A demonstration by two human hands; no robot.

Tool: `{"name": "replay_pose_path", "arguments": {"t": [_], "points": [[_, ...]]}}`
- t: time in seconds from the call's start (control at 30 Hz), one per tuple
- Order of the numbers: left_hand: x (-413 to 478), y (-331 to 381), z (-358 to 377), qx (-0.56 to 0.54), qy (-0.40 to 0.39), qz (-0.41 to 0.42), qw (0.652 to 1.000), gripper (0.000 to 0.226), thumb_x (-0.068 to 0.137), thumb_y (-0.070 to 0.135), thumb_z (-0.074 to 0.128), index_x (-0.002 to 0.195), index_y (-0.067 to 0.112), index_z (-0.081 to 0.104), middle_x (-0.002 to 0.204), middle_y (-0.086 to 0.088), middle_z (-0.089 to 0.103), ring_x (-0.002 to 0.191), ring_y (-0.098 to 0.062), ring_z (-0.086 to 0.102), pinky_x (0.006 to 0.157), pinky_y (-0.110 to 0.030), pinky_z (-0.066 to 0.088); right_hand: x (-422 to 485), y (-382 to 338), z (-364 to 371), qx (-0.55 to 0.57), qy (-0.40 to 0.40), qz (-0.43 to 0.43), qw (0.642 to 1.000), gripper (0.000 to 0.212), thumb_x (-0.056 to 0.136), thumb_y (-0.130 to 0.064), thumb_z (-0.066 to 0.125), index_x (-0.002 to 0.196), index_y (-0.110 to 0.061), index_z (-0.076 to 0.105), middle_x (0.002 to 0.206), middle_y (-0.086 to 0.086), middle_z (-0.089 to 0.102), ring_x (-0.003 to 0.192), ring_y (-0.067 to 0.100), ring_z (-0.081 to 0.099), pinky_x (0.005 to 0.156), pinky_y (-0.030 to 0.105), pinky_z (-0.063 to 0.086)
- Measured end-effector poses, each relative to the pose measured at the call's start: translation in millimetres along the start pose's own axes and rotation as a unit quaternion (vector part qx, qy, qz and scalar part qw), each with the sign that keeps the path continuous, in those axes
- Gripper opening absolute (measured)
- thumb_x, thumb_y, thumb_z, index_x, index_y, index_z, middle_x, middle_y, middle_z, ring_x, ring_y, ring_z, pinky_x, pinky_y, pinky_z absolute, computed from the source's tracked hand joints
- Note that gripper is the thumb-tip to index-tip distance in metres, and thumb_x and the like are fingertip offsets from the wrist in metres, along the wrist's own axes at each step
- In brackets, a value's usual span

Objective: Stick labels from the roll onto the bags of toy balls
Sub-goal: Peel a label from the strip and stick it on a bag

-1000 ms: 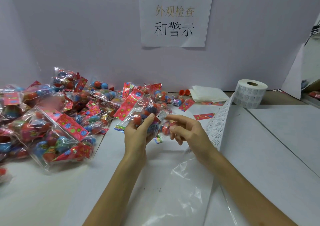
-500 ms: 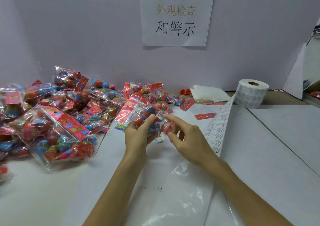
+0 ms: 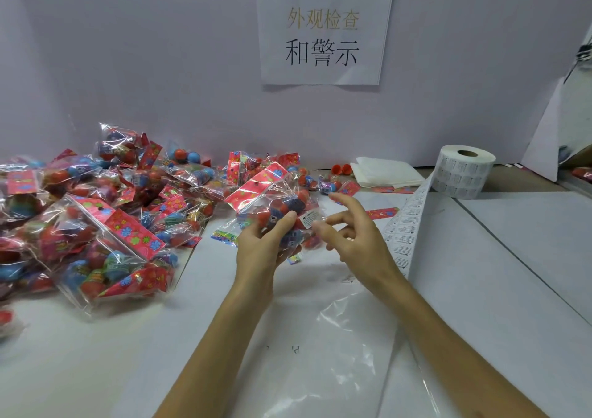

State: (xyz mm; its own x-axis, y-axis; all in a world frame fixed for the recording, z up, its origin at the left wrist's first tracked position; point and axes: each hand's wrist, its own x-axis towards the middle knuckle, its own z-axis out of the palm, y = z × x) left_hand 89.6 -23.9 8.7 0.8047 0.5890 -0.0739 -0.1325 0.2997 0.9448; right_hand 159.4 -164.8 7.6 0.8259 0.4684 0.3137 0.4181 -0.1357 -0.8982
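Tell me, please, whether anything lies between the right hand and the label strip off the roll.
Nothing visible does: the right hand is open just left of the label strip, with only bare table between them.

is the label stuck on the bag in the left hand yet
On: the white label lies flat on the bag the left hand grips, and the right hand is open, holding nothing.

The pile of bags (image 3: 64,193) runs off the left edge. The left hand (image 3: 259,251) has its fingers mostly hidden behind the held bag (image 3: 275,199). Print on the label (image 3: 310,218) and on the label strip (image 3: 407,225) is too small to read. The clear plastic sheet (image 3: 346,353) is cut off at the bottom
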Motion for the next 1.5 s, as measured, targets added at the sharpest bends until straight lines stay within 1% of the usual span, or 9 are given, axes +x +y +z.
{"name": "replay_pose_path", "arguments": {"t": [0.13,0.27,0.4,0.6,0.83,1.07,1.2,1.27,1.5], "points": [[-3.0,0.4,-0.3,0.02,-0.033,0.009,0.999,0.034,0.089,0.029,0.076,0.12,0.021,0.068,0.109,-0.002,0.078,0.102,-0.022,0.074,0.091,-0.036,0.059,-4.0,-4.5,1.4,0.01,-0.003,0.01,1.0,0.044,0.078,-0.064,0.069,0.116,-0.051,0.05,0.103,-0.019,0.065,0.082,0.001,0.071,0.063,0.016,0.052],[-5.7,-0.1,1.3,0.052,-0.065,0.016,0.996,0.024,0.088,0.03,0.076,0.111,0.024,0.071,0.099,0.003,0.079,0.094,-0.018,0.076,0.079,-0.029,0.058,-2.2,-0.8,1.4,0.011,0.006,0.007,1.0,0.028,0.089,-0.046,0.071,0.113,-0.033,0.064,0.098,-0.011,0.07,0.077,0.009,0.069,0.059,0.016,0.051],[-6.0,2.3,2.7,0.047,-0.051,-0.011,0.998,0.042,0.088,0.034,0.074,0.124,0.015,0.068,0.11,-0.005,0.077,0.104,-0.025,0.073,0.074,-0.025,0.058,2.0,1.5,-0.9,0.046,-0.007,0.032,0.998,0.021,0.1,-0.037,0.06,0.108,-0.02,0.07,0.087,-0.004,0.074,0.066,0.015,0.07,0.059,0.023,0.054],[-6.3,2.9,2.3,0.034,-0.043,-0.019,0.998,0.047,0.09,0.034,0.072,0.129,0.01,0.066,0.114,-0.012,0.075,0.107,-0.03,0.071,0.085,-0.03,0.058,3.8,2.9,-1.4,0.069,-0.027,0.044,0.996,0.023,0.105,-0.034,0.05,0.106,-0.022,0.069,0.087,-0.001,0.075,0.066,0.017,0.07,0.06,0.028,0.055],[-6.3,3.4,3.9,0.049,-0.04,-0.025,0.998,0.048,0.092,0.034,0.071,0.133,0.009,0.063,0.121,-0.014,0.072,0.113,-0.034,0.069,0.102,-0.043,0.055,4.0,3.7,0.2,0.073,-0.029,0.039,0.996,0.019,0.1,-0.038,0.058,0.107,-0.023,0.069,0.088,-0.004,0.075,0.066,0.018,0.071,0.063,0.028,0.057],[-7.5,2.7,2.0,0.038,-0.047,-0.012,0.998,0.047,0.09,0.036,0.072,0.131,0.014,0.064,0.117,-0.013,0.074,0.108,-0.032,0.071,0.081,-0.031,0.057,3.6,4.5,-0.1,0.083,-0.036,0.031,0.995,0.02,0.1,-0.035,0.06,0.112,-0.02,0.068,0.088,-0.001,0.075,0.066,0.019,0.07,0.063,0.03,0.057],[-11.0,3.5,3.5,0.073,-0.07,0.019,0.995,0.059,0.071,0.045,0.082,0.124,0.023,0.066,0.105,-0.004,0.078,0.098,-0.025,0.076,0.08,-0.034,0.058,3.5,6.6,0.3,0.078,-0.024,0.021,0.996,0.016,0.099,-0.033,0.062,0.111,-0.022,0.068,0.085,-0.003,0.074,0.064,0.019,0.07,0.062,0.032,0.057],[-11.3,1.5,4.1,0.096,-0.075,0.03,0.992,0.055,0.073,0.039,0.084,0.122,0.023,0.064,0.099,-0.001,0.079,0.091,-0.022,0.077,0.078,-0.034,0.059,3.7,8.0,-0.1,0.071,-0.022,0.017,0.997,0.013,0.1,-0.031,0.062,0.108,-0.024,0.068,0.083,-0.005,0.073,0.062,0.017,0.069,0.061,0.029,0.057],[-6.2,1.6,2.8,0.076,-0.029,-0.003,0.997,0.064,0.086,0.031,0.078,0.142,0.015,0.053,0.127,-0.013,0.067,0.107,-0.032,0.071,0.094,-0.041,0.06,4.2,9.0,2.4,0.058,-0.039,0.024,0.997,0.024,0.105,-0.027,0.053,0.123,-0.019,0.067,0.085,-0.002,0.074,0.066,0.018,0.07,0.062,0.028,0.056]]}}
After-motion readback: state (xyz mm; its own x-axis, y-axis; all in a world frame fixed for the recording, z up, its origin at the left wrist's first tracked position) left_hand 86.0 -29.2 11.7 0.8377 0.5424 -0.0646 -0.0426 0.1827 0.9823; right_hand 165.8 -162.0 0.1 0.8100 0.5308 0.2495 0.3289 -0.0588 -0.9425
